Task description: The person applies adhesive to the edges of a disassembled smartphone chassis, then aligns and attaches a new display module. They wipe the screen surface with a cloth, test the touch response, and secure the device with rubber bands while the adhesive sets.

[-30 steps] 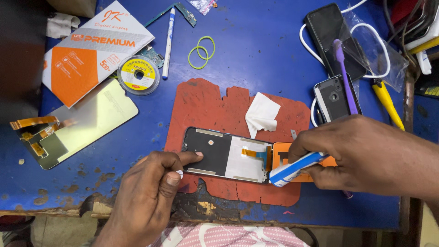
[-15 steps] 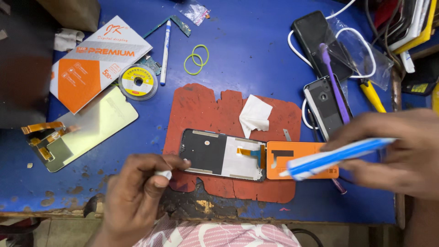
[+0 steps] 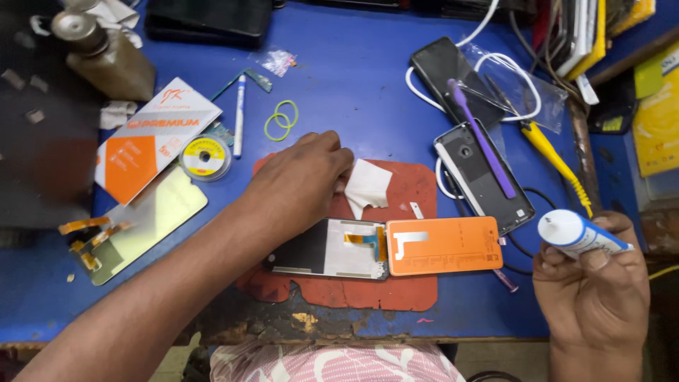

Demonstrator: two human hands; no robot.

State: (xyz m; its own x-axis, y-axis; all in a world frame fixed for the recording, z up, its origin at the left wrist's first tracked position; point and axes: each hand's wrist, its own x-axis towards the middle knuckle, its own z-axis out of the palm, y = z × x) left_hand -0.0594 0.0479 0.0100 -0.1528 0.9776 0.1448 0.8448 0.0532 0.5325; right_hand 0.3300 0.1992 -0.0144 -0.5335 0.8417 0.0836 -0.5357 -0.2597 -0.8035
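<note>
- While my right hand (image 3: 593,290) wraps a white-and-blue tube (image 3: 580,235) at the frame's lower right, its cap end points up-left.
- My left hand (image 3: 300,180) reaches mid-frame, fingertips pinching a crumpled white tissue (image 3: 368,186) on the red mat (image 3: 410,191).
- Just below lies the opened phone frame (image 3: 329,247), an orange battery (image 3: 443,245) beside it.

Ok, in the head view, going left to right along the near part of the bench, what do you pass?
Yellowish screen panel → opened phone frame on the red mat → orange battery → right hand holding a white and blue tube.
</note>
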